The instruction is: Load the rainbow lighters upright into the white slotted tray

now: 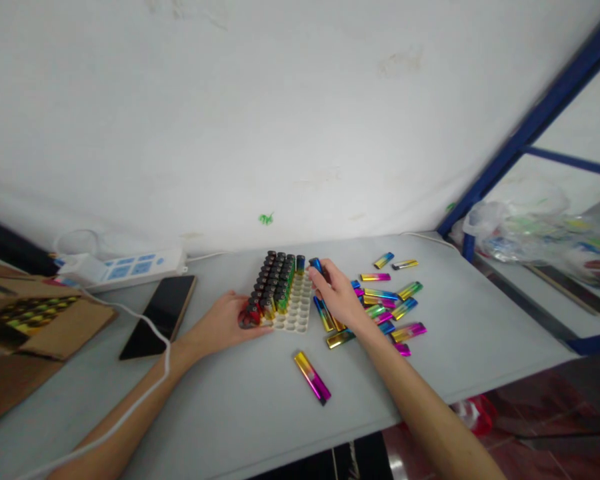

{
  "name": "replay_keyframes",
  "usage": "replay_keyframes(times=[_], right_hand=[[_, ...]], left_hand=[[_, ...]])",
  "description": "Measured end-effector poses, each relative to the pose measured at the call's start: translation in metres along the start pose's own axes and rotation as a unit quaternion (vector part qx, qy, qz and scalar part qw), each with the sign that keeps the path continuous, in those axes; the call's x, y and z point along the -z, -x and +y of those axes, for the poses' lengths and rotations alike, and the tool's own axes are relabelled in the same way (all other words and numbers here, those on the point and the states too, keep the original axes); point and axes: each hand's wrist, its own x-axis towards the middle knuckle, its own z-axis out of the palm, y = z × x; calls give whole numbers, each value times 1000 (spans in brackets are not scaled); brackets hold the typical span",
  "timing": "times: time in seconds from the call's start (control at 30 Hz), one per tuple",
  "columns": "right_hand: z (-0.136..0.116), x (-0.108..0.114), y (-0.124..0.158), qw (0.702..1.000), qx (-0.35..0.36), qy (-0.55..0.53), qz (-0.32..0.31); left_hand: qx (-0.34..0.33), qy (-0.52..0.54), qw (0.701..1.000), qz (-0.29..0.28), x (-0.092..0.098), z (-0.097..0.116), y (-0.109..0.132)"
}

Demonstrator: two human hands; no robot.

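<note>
A white tray with round holes (299, 319) stands on the grey table, its left part filled with upright lighters (275, 280) with black tops. My left hand (233, 321) grips the tray's near left corner, thumb along the front edge. Above the tray's far right edge, my right hand (334, 288) pinches a blue lighter (316, 265) between thumb and fingers. One upright blue lighter (301, 265) sits in the far row close by. Shiny multicoloured lighters (383, 297) lie in a loose pile right of my right hand. A yellow and purple lighter (313, 377) lies alone nearer the front edge.
At the left are a black phone (160, 313), a white power strip (135, 268) and an open cardboard box (80, 323) holding more lighters. A white cable (150, 393) crosses over my left forearm. Blue metal frame bars (520, 143) and plastic bags (525, 230) are at the right.
</note>
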Motion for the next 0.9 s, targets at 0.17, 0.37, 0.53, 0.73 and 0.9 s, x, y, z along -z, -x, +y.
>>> replay_keyframes(times=[0.17,0.37,0.53,0.73,0.9], right_hand=[[-3,10,-6,995,61,80,29],[-11,15,-26,974,98,205,-17],[3,4,-39,947,133,283,-68],[13,-8,-31,927,91,359,-64],[-6,-16,-24,883,38,462,-73]], left_hand=[[10,-15,1000,-7,-1,0,1],[4,-10,1000,-11,2,4,1],[7,-15,1000,-6,0,4,0],[-8,-13,1000,-3,-2,1,-2],[-10,-17,1000,-3,-4,-2,-3]])
